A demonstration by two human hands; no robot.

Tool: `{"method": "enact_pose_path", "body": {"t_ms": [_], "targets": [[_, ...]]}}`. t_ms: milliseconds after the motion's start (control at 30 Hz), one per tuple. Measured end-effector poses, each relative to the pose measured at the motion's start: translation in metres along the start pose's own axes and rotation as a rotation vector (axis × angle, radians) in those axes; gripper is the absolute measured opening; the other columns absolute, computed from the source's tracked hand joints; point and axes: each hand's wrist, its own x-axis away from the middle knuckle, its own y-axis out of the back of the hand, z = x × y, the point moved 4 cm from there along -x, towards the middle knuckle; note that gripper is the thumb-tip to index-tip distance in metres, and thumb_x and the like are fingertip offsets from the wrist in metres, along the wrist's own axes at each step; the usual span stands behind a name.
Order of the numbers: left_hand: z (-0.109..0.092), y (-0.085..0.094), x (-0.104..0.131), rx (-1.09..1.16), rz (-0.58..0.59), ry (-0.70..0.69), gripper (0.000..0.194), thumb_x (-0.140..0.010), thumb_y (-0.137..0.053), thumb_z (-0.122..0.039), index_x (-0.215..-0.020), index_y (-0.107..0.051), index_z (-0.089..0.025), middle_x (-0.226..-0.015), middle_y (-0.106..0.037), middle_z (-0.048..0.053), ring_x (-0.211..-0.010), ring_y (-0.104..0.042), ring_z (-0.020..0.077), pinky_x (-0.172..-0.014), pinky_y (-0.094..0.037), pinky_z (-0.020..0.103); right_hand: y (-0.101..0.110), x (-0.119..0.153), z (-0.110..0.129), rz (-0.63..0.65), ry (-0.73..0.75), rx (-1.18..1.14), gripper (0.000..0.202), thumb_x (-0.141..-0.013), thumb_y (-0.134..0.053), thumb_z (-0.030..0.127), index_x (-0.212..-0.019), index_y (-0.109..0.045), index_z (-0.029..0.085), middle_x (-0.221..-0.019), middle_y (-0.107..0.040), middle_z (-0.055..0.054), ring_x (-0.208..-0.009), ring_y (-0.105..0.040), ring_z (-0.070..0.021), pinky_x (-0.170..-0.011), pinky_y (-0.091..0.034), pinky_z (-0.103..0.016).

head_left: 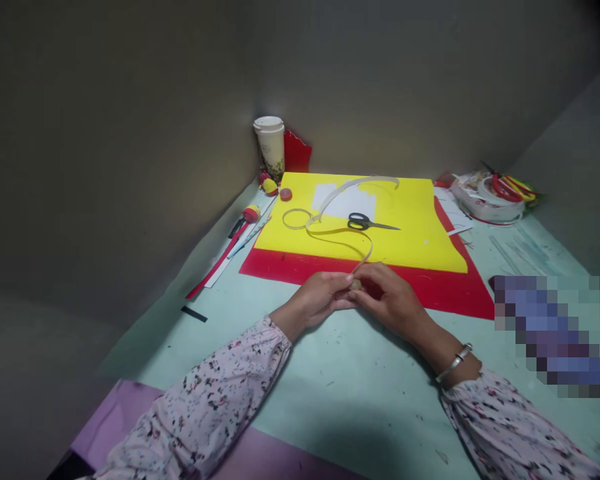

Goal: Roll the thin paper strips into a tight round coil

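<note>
While both hands meet above the near edge of the red sheet, I can see a small tan roll right between their fingertips. The right hand has its thumb and forefinger drawn close together, pinching the roll from its side; the left hand holds it from the other, thumb on top, though I cannot tell how its remaining fingers bear on it. From that grip a narrow tan strip runs away over the yellow sheets, curving leftward to a loop beside a paler arched strip. Black-handled scissors lie there too, blades pointing right, near some white paper. The yellow sheets rest on the red one, which lies on a pale green tabletop. At their far left corner sits a small reddish disc, with a lidded cup just behind. Farther left, a red strip slants toward a short black strip. Off to the right stands a clear container topped with red and yellow tools, and nearer me something is blurred into coloured squares. A silver bracelet circles the right wrist.
</note>
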Motion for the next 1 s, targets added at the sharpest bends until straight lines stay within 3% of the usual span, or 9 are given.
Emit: {"method": "enact_pose_path", "body": {"t_ms": [200, 467, 1000], "targets": [[0.0007, 0.0017, -0.0012, -0.017, -0.001, 0.000, 0.012, -0.089, -0.070, -0.019, -0.090, -0.073, -0.008, -0.091, -0.072, 0.011, -0.082, -0.068, 0.0144, -0.090, -0.054, 0.034, 0.0008, -0.0006, 0.0004, 0.004, 0.004, -0.032, 0.016, -0.090, -0.064, 0.023, -0.106, -0.064, 0.024, -0.104, -0.069, -0.009, -0.097, -0.065, -0.0242, -0.082, -0.055, -0.041], [0.0003, 0.0006, -0.0013, -0.035, -0.020, -0.015, 0.015, -0.092, -0.063, -0.018, -0.088, -0.073, -0.008, -0.090, -0.071, 0.011, -0.082, -0.068, 0.0141, -0.089, -0.054, 0.033, 0.0000, 0.0019, -0.0012, -0.076, -0.049, 0.082, 0.011, -0.089, -0.068, 0.027, -0.097, -0.063, 0.022, -0.098, -0.069, -0.009, -0.088, -0.065, -0.0235, -0.074, -0.054, -0.038], [0.0010, 0.0018, -0.0018, -0.032, -0.005, 0.002, 0.017, -0.095, -0.062, -0.019, -0.094, -0.073, -0.007, -0.093, -0.073, 0.013, -0.084, -0.070, 0.0154, -0.089, -0.055, 0.034, 0.0035, -0.0008, 0.0015, -0.011, 0.020, 0.014, 0.017, -0.089, -0.065, 0.020, -0.106, -0.064, 0.023, -0.105, -0.070, -0.009, -0.099, -0.066, -0.0244, -0.084, -0.055, -0.041]]}}
